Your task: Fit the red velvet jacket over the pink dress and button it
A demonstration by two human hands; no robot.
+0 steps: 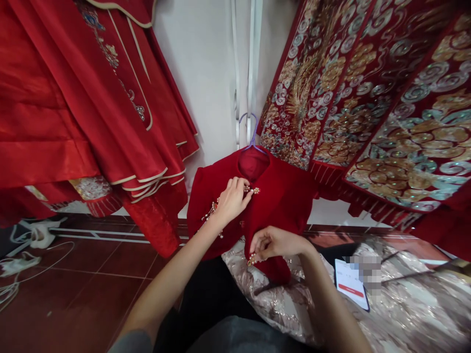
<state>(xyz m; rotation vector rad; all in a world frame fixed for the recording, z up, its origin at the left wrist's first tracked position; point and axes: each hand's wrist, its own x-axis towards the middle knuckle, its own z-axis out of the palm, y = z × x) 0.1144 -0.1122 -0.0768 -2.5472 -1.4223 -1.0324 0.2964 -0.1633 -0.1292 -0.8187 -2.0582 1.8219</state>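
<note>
A dark red velvet jacket (287, 191) hangs in front of me on a purple hanger (252, 139). At its neckline is a pearl-beaded clasp (256, 190); my left hand (231, 200) is closed on it, thumb and fingers bent together. Lower down, beside the front edge, my right hand (274, 242) has its fingers curled and pinches a second beaded clasp (252, 260) with a gold-coloured end. Beaded decoration (211, 211) trims the jacket left of my left forearm. My fingers partly cover both clasps.
Red garments with pale piping (147, 142) hang at left. Embroidered, sequined red garments (368, 108) hang at right. Shiny patterned fabric (287, 304) lies by my lap, with a phone (351, 284) on it. White shoes (41, 234) and a cable stand at far left.
</note>
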